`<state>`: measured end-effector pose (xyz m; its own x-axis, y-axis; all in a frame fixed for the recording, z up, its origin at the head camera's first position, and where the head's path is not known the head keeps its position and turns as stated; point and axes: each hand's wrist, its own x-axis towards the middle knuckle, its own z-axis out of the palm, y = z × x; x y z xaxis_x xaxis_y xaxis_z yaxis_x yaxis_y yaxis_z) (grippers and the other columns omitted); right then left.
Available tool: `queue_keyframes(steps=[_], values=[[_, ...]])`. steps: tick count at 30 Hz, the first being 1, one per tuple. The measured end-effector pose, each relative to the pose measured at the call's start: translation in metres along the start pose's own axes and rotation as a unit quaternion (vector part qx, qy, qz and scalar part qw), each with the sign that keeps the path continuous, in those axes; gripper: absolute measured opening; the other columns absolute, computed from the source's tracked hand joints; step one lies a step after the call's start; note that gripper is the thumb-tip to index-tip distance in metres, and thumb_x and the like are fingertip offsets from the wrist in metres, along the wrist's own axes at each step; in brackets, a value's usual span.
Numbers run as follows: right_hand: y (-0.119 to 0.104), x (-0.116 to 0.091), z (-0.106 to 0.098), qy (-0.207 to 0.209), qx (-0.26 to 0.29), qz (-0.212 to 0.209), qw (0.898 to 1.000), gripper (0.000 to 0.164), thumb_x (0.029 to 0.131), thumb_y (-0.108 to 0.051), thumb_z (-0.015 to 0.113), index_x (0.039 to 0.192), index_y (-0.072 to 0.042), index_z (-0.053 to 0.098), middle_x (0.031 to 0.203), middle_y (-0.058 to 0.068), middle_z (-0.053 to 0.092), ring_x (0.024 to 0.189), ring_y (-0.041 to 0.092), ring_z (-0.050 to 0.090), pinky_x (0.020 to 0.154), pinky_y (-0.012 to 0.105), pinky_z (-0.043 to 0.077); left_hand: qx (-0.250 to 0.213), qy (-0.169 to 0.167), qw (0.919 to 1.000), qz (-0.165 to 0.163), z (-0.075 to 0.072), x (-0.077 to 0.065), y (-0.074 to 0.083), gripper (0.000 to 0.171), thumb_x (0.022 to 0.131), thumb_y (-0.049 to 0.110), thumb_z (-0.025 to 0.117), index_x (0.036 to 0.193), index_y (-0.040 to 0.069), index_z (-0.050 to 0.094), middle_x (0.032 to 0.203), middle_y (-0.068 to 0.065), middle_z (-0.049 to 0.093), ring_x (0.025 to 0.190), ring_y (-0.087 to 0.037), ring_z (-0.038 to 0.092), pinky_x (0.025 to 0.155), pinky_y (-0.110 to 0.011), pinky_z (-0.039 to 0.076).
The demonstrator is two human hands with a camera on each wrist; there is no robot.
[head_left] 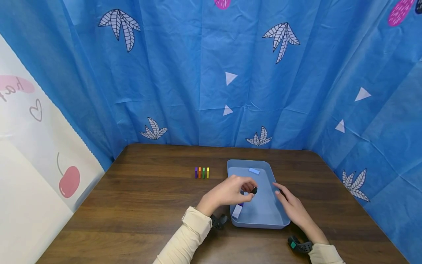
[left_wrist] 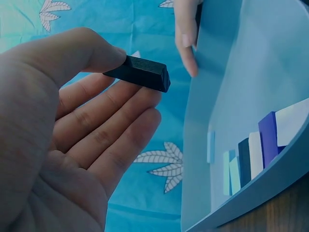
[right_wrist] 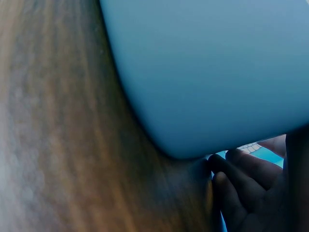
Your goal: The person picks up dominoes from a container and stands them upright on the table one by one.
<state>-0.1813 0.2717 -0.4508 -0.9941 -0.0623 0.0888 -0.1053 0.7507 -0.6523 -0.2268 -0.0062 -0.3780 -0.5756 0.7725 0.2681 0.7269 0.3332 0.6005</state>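
Head view: a black block (head_left: pixel 254 190) is clamped in the left hand (head_left: pixel 230 190), above a blue tray (head_left: pixel 263 216); the right hand (head_left: pixel 292 208), fingers apart, is positioned beside the tray. Left wrist view: further blocks (left_wrist: pixel 245 162) are lined up inside the tray. Right wrist view: the tray's outer wall is shown near the right hand.

Printed lettering (head_left: pixel 11 89), left edge of the head view: mirror-reversed cursive on a pink oval (head_left: pixel 28 85) of the white sheet (head_left: pixel 19 139); read right to left, "ha", followed by a third letter too unclear to identify. Below it, on the same sheet, an outlined heart sign (head_left: pixel 40 110).
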Motion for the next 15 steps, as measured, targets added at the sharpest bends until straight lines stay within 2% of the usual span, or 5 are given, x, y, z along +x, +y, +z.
queue_keyframes(steps=[7,15], values=[[0.0005,-0.0004,-0.0004,0.002,0.0,-0.002,1.0,0.054,0.113,-0.04,0.035,0.158,-0.01,0.037,0.16,0.027,0.039,0.141,0.051,0.044,0.107,0.07,0.039,-0.007,0.0,0.9999,-0.008,-0.004,-0.0013,-0.0009,0.026,0.094,0.012,0.071,0.12,0.008,0.07,0.102,0.001,0.076,0.09,0.0,0.068,0.087,-0.022,0.058],[0.001,-0.0016,-0.0002,0.007,0.001,-0.014,1.0,0.053,0.113,-0.039,0.035,0.158,-0.01,0.038,0.159,0.027,0.04,0.139,0.051,0.046,0.106,0.069,0.041,-0.006,0.002,0.9998,-0.016,-0.009,-0.0041,-0.0014,0.025,0.095,0.013,0.072,0.119,0.007,0.07,0.104,-0.001,0.076,0.096,-0.013,0.073,0.089,-0.023,0.058]])
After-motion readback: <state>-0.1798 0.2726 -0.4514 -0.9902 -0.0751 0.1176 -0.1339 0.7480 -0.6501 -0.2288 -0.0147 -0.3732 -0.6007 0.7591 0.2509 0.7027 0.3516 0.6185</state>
